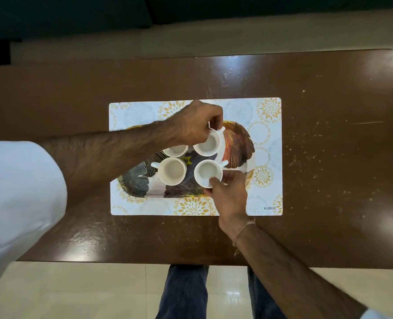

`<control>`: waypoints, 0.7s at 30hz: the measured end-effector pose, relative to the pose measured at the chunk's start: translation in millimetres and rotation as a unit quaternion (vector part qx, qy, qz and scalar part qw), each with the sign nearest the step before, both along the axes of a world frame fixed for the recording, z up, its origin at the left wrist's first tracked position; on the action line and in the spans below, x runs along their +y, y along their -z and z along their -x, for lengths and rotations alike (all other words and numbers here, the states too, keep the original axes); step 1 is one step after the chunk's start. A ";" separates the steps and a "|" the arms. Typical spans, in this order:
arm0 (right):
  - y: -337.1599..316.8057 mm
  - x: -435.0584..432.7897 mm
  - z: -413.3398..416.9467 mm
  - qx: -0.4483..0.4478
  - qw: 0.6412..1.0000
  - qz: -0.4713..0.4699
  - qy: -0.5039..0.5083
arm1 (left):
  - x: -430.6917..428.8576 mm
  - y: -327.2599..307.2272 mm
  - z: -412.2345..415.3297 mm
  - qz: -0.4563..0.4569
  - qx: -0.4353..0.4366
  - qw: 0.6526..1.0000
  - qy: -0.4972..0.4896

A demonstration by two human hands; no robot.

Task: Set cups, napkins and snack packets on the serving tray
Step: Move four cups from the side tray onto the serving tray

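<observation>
White ceramic cups, four in all, are seen grouped on the serving tray [239, 143], a leaf-patterned tray laid on a floral placemat [267, 111] in the middle of the brown surface [329, 157]. The far-right cup [208, 145] is held by its handle, on which the fingers of the left hand [195, 124] are pinched together. The near-right cup [208, 172] is gripped at its near rim and wall by the fingers of the right hand [229, 194], thumb on the rim. The near-left cup [172, 170] stands free with its handle turned left; the far-left cup [176, 150] is largely hidden under the left wrist. No napkins or snack packets are visible, so that part is judged not yet done. Risk is judged to lie in the crowding: the cups stand almost touching, and a nudge of either held cup could knock its neighbour. The hidden cup could also be caught by the left wrist as the arm is drawn away.
</observation>
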State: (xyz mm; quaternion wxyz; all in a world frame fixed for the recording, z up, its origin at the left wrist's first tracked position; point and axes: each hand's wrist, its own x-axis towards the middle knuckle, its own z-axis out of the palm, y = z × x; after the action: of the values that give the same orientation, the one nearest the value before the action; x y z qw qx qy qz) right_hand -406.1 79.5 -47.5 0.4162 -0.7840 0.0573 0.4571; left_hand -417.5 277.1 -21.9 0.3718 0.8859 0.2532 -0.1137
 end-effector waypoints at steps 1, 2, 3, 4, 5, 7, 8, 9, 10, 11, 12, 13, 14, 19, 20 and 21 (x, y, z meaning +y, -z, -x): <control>-0.2 1.2 3.4 0.020 1.000 -0.008 0.019 | -0.1 0.5 1.2 0.001 0.000 1.000 0.008; -0.4 2.0 6.2 0.035 0.999 -0.016 0.032 | -1.0 0.8 1.9 0.004 0.002 1.000 0.015; -1.3 3.1 8.7 0.046 0.998 -0.022 0.039 | -2.0 1.0 2.8 0.007 0.004 1.000 0.020; -2.0 3.7 10.2 0.057 0.997 -0.024 0.042 | -2.9 1.2 4.0 0.011 0.006 1.000 0.026; -2.3 3.8 11.4 0.069 0.996 -0.024 0.042 | -3.4 0.8 5.8 0.016 0.007 0.999 0.031; -3.4 2.3 11.1 0.092 0.995 -0.015 0.037 | -2.7 -2.1 12.7 0.031 0.002 0.999 0.026; -5.3 1.5 9.5 0.085 0.996 -0.007 0.029 | -1.0 -4.3 18.5 0.035 -0.011 0.999 0.009; -8.0 0.1 6.2 0.044 0.999 0.002 0.009 | 1.0 -6.9 25.8 0.034 -0.033 0.999 -0.021; -11.5 -0.6 0.6 -0.035 0.999 0.004 -0.033 | 2.8 -9.7 34.9 0.030 -0.060 0.995 -0.067; -15.9 -0.7 -6.9 -0.136 0.986 -0.010 -0.093 | 3.7 -12.6 45.7 0.027 -0.086 0.988 -0.122; -20.1 0.0 -16.1 -0.238 0.956 -0.042 -0.164 | 2.9 -14.9 57.9 0.020 -0.103 0.980 -0.169; -24.0 2.6 -25.6 -0.316 0.915 -0.077 -0.238 | 0.7 -16.8 71.0 0.005 -0.108 0.974 -0.197; -26.5 6.4 -34.1 -0.358 0.875 -0.100 -0.309 | -3.4 -18.2 84.6 -0.014 -0.099 0.974 -0.202; -25.0 30.9 -48.7 -0.401 0.719 -0.068 -0.564 | -36.5 -8.8 126.0 -0.095 0.005 0.991 -0.092; -23.6 34.2 -48.2 -0.400 0.698 -0.056 -0.591 | -41.9 -4.9 127.7 -0.112 0.008 0.990 -0.082; -22.7 37.1 -48.0 -0.399 0.684 -0.048 -0.609 | -46.0 -2.4 127.5 -0.125 0.004 0.989 -0.079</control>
State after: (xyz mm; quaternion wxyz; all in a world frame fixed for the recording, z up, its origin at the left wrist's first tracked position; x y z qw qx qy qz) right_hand -358.2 116.6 -24.8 0.0669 -0.7335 -0.6263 0.2556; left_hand -544.9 231.0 -19.6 0.2653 0.9020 0.3360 -0.0552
